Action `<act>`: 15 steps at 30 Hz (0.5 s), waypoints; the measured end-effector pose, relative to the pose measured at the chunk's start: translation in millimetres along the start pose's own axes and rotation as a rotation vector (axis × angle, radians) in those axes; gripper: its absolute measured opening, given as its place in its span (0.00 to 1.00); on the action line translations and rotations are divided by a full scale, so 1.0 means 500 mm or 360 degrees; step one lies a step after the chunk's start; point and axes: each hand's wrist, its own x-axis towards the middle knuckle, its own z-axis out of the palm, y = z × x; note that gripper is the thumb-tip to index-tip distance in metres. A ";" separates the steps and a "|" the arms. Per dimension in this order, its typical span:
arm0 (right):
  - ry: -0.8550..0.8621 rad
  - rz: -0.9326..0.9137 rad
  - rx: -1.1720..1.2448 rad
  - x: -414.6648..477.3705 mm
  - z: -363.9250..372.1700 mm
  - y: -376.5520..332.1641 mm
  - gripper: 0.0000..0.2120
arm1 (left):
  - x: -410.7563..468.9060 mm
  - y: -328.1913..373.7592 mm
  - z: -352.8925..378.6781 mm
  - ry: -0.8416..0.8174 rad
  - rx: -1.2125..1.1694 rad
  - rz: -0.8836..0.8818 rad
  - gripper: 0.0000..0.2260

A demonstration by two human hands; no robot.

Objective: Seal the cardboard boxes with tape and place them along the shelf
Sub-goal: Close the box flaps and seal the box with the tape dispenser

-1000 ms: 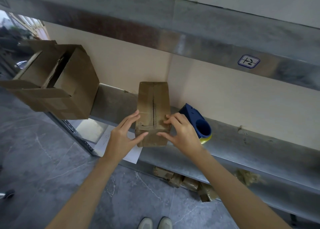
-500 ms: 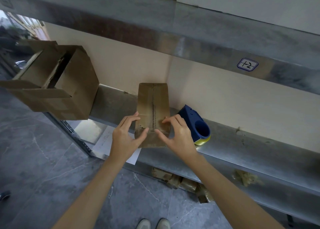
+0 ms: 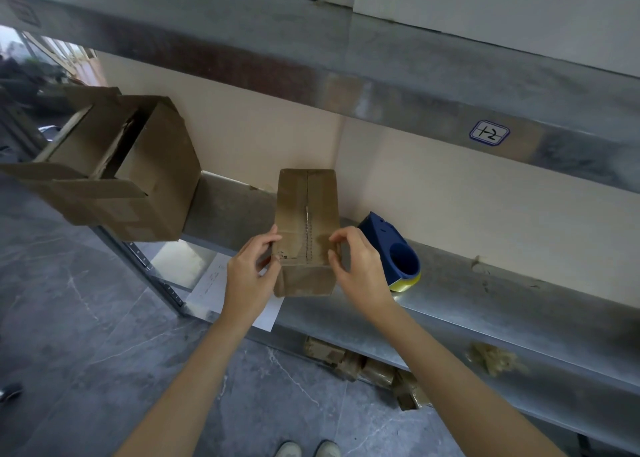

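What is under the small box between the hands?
The metal shelf. A white paper sheet lies beside the small box; whether it runs underneath is covered.

left hand: fingers curled, gripping box | right hand: same, opposite side | both arms outstretched

— From where does the single view look?
— From the person's head, facing forward and down along both forearms. The left hand and right hand sit close at mid-frame, holding the small box by its sides.
— And beyond that?
— The wide lens bends the metal shelf and reaches the floor and the shoes straight below. The dim far left is perhaps a doorway.
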 end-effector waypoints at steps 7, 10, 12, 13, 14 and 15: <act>-0.0059 -0.0027 -0.0026 0.003 -0.006 0.006 0.12 | 0.000 0.006 0.005 -0.0008 -0.0037 -0.0045 0.15; -0.0044 0.0060 0.0023 0.008 -0.005 0.001 0.13 | 0.006 0.009 0.006 -0.0025 -0.0097 -0.0097 0.15; -0.0034 0.0067 0.0050 0.006 -0.007 0.000 0.12 | 0.006 0.007 0.003 -0.0057 -0.0139 -0.0109 0.15; -0.0048 0.0057 0.0062 0.004 -0.010 0.000 0.11 | 0.006 0.005 0.000 -0.0086 -0.0172 -0.0113 0.15; -0.0079 0.0046 0.0074 0.002 -0.014 0.000 0.11 | 0.004 0.002 -0.004 -0.0121 -0.0215 -0.0124 0.15; -0.0119 0.0040 0.0089 0.000 -0.019 0.001 0.12 | 0.003 0.000 -0.008 -0.0154 -0.0254 -0.0143 0.16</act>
